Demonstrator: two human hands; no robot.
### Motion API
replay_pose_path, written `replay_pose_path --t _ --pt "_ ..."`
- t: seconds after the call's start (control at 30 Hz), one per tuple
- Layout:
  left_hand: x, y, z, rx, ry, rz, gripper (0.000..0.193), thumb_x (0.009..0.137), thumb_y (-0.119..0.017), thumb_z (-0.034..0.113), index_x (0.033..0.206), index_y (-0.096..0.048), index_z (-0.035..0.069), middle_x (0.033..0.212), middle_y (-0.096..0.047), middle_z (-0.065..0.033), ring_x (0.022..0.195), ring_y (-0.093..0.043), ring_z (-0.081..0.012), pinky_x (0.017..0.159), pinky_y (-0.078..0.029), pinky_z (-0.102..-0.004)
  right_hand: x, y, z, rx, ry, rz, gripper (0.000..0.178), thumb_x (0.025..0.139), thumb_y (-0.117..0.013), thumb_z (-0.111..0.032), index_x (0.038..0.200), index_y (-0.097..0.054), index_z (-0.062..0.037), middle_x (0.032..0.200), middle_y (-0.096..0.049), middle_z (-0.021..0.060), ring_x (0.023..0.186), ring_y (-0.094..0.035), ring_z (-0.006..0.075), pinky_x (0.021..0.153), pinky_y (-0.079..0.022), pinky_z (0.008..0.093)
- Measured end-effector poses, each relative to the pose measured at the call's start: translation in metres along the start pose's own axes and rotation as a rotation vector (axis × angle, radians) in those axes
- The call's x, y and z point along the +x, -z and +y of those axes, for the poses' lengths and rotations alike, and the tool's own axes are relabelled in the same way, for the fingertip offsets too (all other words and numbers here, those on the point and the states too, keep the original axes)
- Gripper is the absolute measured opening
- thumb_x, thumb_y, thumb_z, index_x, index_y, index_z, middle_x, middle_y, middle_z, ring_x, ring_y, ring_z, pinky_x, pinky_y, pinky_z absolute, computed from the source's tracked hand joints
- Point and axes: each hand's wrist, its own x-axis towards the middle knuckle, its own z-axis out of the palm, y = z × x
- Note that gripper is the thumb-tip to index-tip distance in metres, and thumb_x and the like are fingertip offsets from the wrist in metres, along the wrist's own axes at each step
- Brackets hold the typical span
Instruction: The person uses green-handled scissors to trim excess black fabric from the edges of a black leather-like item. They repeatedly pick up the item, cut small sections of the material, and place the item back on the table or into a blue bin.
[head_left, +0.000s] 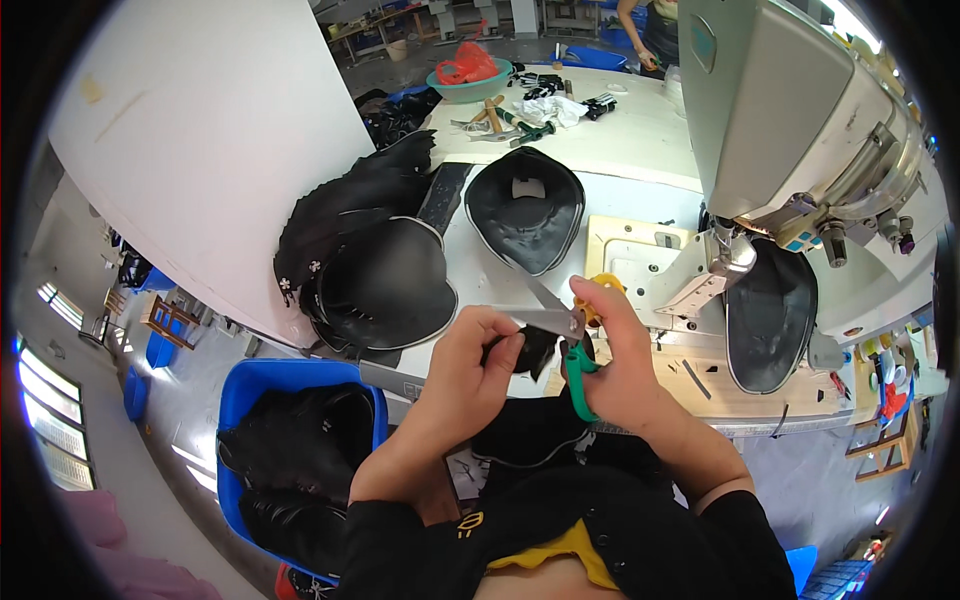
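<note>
My left hand pinches a small black piece of leather-like material between thumb and fingers. In my right hand are scissors with one green and one yellow handle; their blades are spread apart and point left, close to the black piece. Whether the blades touch it I cannot tell. Beyond my hands a curved black panel with a pale edge lies on the white table. A pile of similar black pieces is at the left. Over my lap rests another black piece.
A large sewing machine stands at the right, with another black panel beside its arm. At lower left a blue bin holds black pieces. Hammers and a green basin are on the far table. Another person stands beyond.
</note>
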Motion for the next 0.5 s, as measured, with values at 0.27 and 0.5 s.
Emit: replay_pose_path --t 0.27,0.5 --pt "-0.002 -0.029 -0.088 -1.071 0.614 -0.099 0.014 0.092 -0.055 0.011 0.103 -0.046 0.008 0.088 -0.064 -0.0082 0.073 -0.063 -0.0128 0.063 -0.052 -0.0239 -0.026 -0.018 0.060 0.237 -0.474 -0.019 0.064 0.071 -0.070 0.003 0.129 -0.044 -0.0100 0.085 -0.049 0.0008 0.073 -0.046 0.0099 0.066 -0.042 0.0234" --pt "-0.007 -0.029 -0.122 -1.041 0.703 0.017 0.015 0.092 -0.054 0.012 0.104 -0.047 0.006 0.088 -0.063 -0.0069 0.074 -0.063 -0.0137 0.066 -0.053 -0.0254 -0.019 -0.016 0.036 0.084 0.008 -0.232 0.067 0.067 -0.071 0.001 0.128 -0.045 -0.0094 0.094 -0.051 0.0083 0.084 -0.050 0.0232 0.075 -0.042 0.0326"
